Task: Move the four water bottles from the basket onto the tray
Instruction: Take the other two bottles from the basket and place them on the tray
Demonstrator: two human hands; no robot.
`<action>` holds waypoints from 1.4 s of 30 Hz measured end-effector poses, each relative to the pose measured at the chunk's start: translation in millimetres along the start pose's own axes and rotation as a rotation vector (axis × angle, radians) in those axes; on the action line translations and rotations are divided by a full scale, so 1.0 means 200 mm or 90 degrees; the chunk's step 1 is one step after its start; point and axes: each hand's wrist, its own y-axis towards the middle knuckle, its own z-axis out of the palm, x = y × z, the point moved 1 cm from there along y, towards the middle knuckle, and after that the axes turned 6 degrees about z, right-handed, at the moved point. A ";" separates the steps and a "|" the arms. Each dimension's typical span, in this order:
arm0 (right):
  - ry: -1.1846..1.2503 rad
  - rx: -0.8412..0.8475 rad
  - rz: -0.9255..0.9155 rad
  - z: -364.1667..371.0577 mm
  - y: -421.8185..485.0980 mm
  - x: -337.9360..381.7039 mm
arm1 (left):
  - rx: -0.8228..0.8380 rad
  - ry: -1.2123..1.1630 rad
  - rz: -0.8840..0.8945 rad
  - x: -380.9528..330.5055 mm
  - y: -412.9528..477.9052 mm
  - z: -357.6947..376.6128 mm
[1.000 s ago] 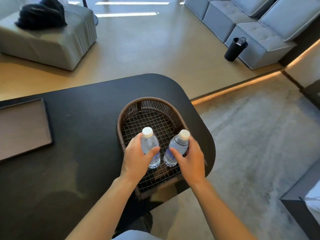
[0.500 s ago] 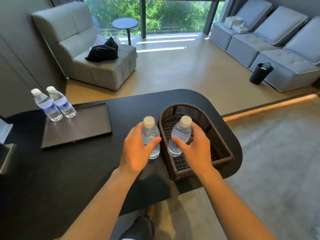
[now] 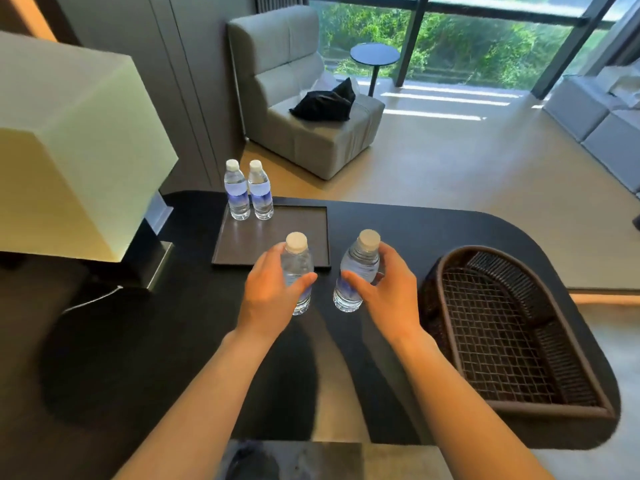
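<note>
black table (image 3: 173,341), tray (image 3: 277,233), basket (image 3: 446,327); grey armchair (image 3: 311,140) behind.

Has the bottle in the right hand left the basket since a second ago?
Yes. The bottle in the right hand was over the basket floor; now it is clear of the rim, on the tray side.

Bright daylight from window (image 3: 485,46); arm shadows on table (image 3: 173,341); wide-angle edge distortion.
</note>
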 end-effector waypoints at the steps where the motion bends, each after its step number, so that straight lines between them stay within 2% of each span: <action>1: 0.002 0.008 0.001 0.08 0.04 0.03 | -0.009 0.016 0.004 0.06 0.05 -0.04; 10: -0.004 0.061 0.040 0.71 0.41 0.16 | -0.013 0.047 -0.047 0.53 0.51 -0.26; 19: -0.055 0.089 0.034 1.16 0.77 0.15 | -0.025 0.027 -0.102 0.86 0.89 -0.21; 27: -0.078 0.118 0.042 1.38 0.96 0.10 | -0.024 0.032 -0.113 1.04 1.10 -0.13; 35: -0.070 0.090 0.065 1.51 1.05 0.07 | -0.038 0.037 -0.138 1.16 1.18 -0.11; 42: -0.049 0.080 0.074 1.58 1.09 0.05 | -0.022 0.026 -0.114 1.17 1.22 -0.11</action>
